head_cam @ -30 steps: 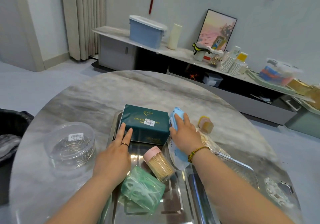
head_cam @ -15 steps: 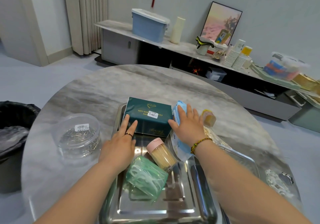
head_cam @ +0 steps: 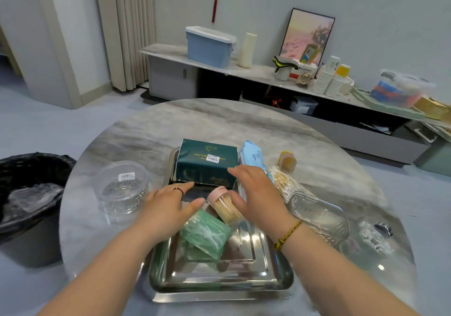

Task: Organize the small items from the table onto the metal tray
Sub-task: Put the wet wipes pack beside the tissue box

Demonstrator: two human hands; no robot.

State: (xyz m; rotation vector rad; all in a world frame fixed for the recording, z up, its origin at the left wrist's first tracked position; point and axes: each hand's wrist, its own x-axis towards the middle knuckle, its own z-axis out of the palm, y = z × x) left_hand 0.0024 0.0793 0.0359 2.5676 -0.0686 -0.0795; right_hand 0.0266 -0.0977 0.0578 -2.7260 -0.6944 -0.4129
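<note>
Closest to you sat the metal tray (head_cam: 219, 281) on the round table (head_cam: 146, 132). A green pack of floss picks (head_cam: 206, 235) lay in it. Your left hand (head_cam: 168, 206) and right hand (head_cam: 258, 193) floated over the tray, fingers spread loose, holding nothing. Between them lay a toothpick jar (head_cam: 224, 203) with a pink lid. Farther back was the dark green tissue box (head_cam: 207, 162), with a blue wipes pack (head_cam: 251, 157) right beside it.

Single head-worn wide-angle view, looking forward and down across the round grey marble table (head_cam: 151, 130), close over the rectangular shiny metal tray (head_cam: 219, 284), far wall beyond.
</note>
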